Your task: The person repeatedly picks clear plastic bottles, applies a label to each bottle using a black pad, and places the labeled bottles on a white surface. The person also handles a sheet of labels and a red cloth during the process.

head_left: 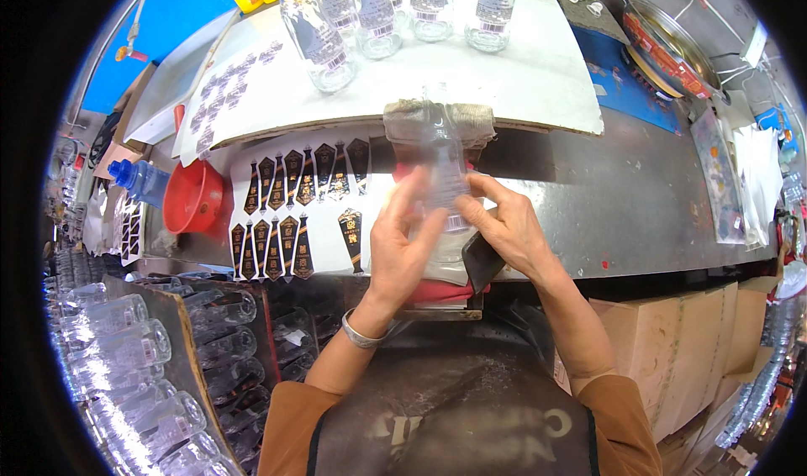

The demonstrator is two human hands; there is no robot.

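A clear glass bottle (443, 152), smeared by motion, lies neck-away on a padded rest between my hands. Its lower part carries a printed label. My left hand (402, 236) is along the bottle's left side, fingers long and blurred, thumb against the glass. On the other side my right hand (511, 224) curls its thumb and fingers at the bottle. Tucked under the right palm is a black flat piece (482, 262), like a scraper; how it is held is partly hidden. Folded cloth (403, 121) pads the far end of the rest, and red cloth (437, 294) shows at its near end.
Several labelled bottles (377, 22) stand on the white board (538, 73) beyond. Left lie a sheet of black tie-shaped labels (294, 178), a red cup (195, 197) and a blue-capped bottle (141, 178). Many bottles (126, 350) are stacked at lower left; cardboard boxes (672, 350) stand right.
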